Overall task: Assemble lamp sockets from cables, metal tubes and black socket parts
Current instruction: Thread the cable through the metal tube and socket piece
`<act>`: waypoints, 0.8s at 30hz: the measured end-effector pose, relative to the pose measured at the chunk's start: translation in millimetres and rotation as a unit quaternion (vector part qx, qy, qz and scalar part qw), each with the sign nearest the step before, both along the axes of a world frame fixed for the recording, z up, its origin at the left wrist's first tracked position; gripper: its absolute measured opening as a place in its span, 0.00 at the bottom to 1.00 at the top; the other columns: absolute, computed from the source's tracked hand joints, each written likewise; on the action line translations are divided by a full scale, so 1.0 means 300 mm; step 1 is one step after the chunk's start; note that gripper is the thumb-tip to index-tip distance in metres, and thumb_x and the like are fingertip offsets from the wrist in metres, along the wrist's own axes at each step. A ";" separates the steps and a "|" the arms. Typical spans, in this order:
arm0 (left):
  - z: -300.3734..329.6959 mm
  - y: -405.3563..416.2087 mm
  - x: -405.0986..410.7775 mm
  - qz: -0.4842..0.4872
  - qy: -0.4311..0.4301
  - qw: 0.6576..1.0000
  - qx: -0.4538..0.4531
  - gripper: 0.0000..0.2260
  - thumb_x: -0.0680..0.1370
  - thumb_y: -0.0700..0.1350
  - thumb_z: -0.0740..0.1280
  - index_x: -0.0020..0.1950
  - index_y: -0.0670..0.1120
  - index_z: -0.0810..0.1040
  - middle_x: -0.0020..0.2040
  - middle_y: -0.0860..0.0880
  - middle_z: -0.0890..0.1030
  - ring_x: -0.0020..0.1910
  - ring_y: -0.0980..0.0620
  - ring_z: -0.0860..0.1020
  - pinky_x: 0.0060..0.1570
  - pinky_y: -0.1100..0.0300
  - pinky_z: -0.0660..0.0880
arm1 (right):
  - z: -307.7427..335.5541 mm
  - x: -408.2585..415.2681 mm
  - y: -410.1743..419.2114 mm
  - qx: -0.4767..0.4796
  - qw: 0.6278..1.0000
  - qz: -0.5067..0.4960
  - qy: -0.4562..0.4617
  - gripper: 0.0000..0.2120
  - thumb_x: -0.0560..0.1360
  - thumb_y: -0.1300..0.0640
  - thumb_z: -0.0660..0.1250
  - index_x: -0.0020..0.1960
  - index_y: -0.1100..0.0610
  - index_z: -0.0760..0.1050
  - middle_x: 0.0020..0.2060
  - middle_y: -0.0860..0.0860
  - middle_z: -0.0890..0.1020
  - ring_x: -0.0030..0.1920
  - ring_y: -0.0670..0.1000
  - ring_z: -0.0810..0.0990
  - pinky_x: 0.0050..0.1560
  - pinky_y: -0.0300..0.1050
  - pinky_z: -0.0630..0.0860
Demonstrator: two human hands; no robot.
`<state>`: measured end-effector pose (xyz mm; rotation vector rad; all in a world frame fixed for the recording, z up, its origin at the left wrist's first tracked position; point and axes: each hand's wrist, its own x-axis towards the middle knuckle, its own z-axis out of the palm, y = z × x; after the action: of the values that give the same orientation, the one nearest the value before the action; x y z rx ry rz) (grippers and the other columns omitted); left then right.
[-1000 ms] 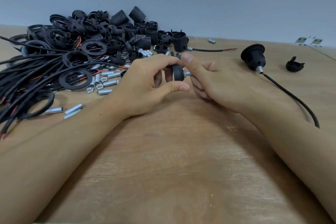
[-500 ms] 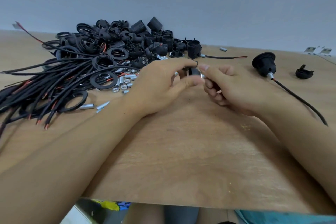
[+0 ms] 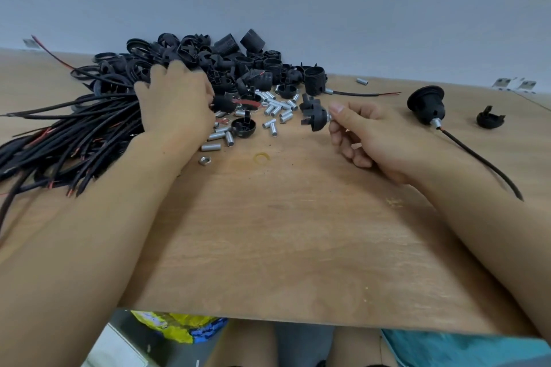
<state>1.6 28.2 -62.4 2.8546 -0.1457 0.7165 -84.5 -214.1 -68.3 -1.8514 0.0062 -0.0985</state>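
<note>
Right hand [image 3: 372, 134] is pinching a black socket base [image 3: 313, 116] by its metal tube above the table [image 3: 283, 232] — left hand [image 3: 174, 101] is lying on the cable bundle [image 3: 74, 128], fingers hidden, grip unclear.

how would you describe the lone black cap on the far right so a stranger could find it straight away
Start at the wooden table and go to its far right side, past the finished socket that trails a black cable. Just right of that socket lies the small black cap, domed, with prongs sticking up. Unlike its neighbour, it sits alone with no tube or cable attached.
</note>
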 end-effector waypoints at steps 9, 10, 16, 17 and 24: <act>0.005 -0.121 -0.088 -0.320 -0.292 0.895 -0.105 0.07 0.80 0.33 0.64 0.51 0.36 0.83 0.48 0.36 0.80 0.49 0.36 0.76 0.48 0.40 0.74 | 0.012 0.017 -0.048 0.143 0.989 -0.029 -0.024 0.11 0.82 0.55 0.60 0.42 0.56 0.74 0.33 0.51 0.78 0.29 0.49 0.71 0.23 0.37 0.61; 0.008 -0.133 -0.092 -0.306 -0.342 0.882 -0.110 0.07 0.80 0.36 0.66 0.49 0.38 0.85 0.48 0.37 0.80 0.50 0.39 0.74 0.47 0.40 0.73 | 0.015 0.019 -0.052 0.166 0.985 -0.033 -0.024 0.11 0.83 0.56 0.59 0.44 0.56 0.75 0.33 0.51 0.78 0.29 0.49 0.72 0.24 0.37 0.62; 0.030 -0.106 -0.094 -0.358 -0.453 0.800 -0.161 0.04 0.83 0.39 0.61 0.56 0.45 0.74 0.48 0.46 0.74 0.44 0.45 0.73 0.39 0.36 0.73 | 0.029 0.023 -0.063 0.235 0.971 -0.040 -0.001 0.13 0.84 0.55 0.54 0.50 0.56 0.77 0.36 0.52 0.80 0.29 0.50 0.77 0.24 0.37 0.68; 0.030 -0.104 -0.095 -0.368 -0.443 0.798 -0.179 0.05 0.83 0.38 0.60 0.56 0.45 0.72 0.50 0.50 0.73 0.46 0.47 0.74 0.39 0.34 0.74 | 0.029 0.022 -0.058 0.240 0.970 -0.025 0.013 0.13 0.84 0.54 0.54 0.52 0.56 0.77 0.37 0.53 0.81 0.29 0.50 0.79 0.24 0.37 0.70; -0.018 -0.179 -0.147 -0.537 -0.326 0.764 -0.148 0.05 0.81 0.38 0.63 0.56 0.42 0.77 0.52 0.44 0.80 0.51 0.45 0.77 0.49 0.48 0.77 | 0.029 0.012 -0.031 0.316 0.937 0.103 0.105 0.18 0.84 0.51 0.50 0.57 0.60 0.74 0.47 0.56 0.86 0.43 0.55 0.86 0.34 0.39 0.81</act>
<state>-42.3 -25.6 -67.7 1.6120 -1.4407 1.1888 -80.8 -223.4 -59.5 -1.2005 -0.0060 0.2275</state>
